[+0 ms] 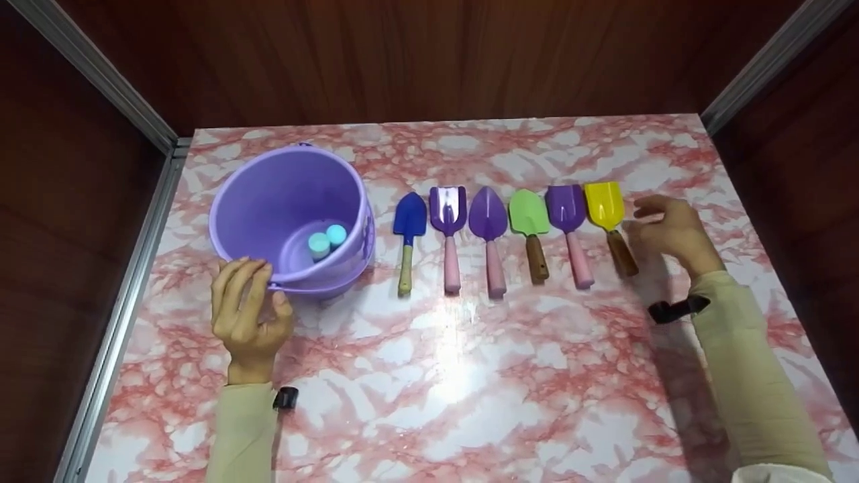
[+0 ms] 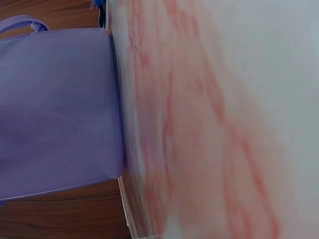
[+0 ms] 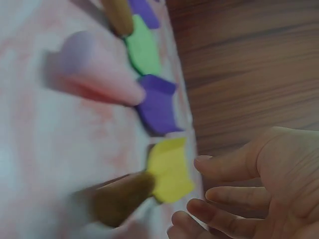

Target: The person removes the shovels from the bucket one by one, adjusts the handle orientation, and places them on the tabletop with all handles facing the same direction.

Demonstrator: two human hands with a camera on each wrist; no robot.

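My left hand [image 1: 248,315] rests its fingertips on the near left rim of a purple bucket [image 1: 288,194], thumb apart outside it. Inside, on the bucket's floor, are two small turquoise cylinder-like pieces [image 1: 319,246]. The left wrist view shows the bucket's side [image 2: 60,109] but no hand. My right hand [image 1: 674,231] hovers just right of a yellow hand shovel [image 1: 605,204] with a brown handle. In the right wrist view its fingers [image 3: 229,167] are spread and hold nothing, near the yellow blade [image 3: 172,172].
Left of the yellow shovel lie a purple shovel [image 1: 567,208], green trowel [image 1: 529,213], purple trowel [image 1: 488,215], purple scoop [image 1: 447,209] and blue trowel [image 1: 410,215], in a row on the marbled tabletop [image 1: 510,376]. Dark wood panels [image 1: 429,60] enclose the back and sides.
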